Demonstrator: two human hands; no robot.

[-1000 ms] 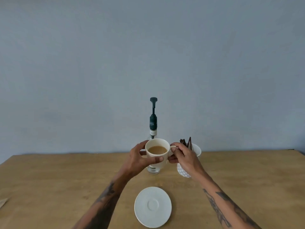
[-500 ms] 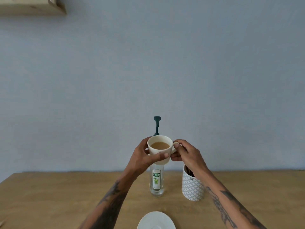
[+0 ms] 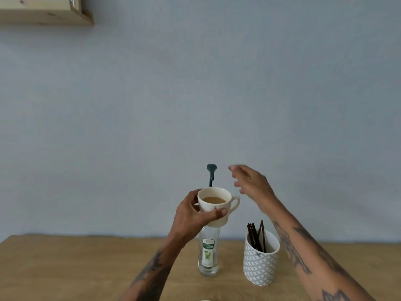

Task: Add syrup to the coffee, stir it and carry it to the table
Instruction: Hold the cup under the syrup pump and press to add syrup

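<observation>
My left hand [image 3: 195, 216] grips a white cup of light brown coffee [image 3: 217, 205] and holds it in the air, right in front of the neck of the clear syrup bottle [image 3: 207, 255]. The bottle stands on the wooden table [image 3: 86, 268], and its dark green pump head [image 3: 211, 170] rises just above and behind the cup's rim. My right hand [image 3: 249, 183] hovers to the right of the pump head, fingers apart and empty. It touches neither the pump nor the cup's handle.
A white patterned holder [image 3: 260, 263] with several dark stir sticks [image 3: 257, 235] stands on the table right of the bottle. A wooden shelf [image 3: 45, 14] juts from the wall at top left. A sliver of the white saucer [image 3: 205, 300] shows at the bottom edge.
My right hand has let go of the cup's handle and risen toward the pump head. The left hand alone now holds the cup, raised in front of the bottle's neck. The view has tilted up.
</observation>
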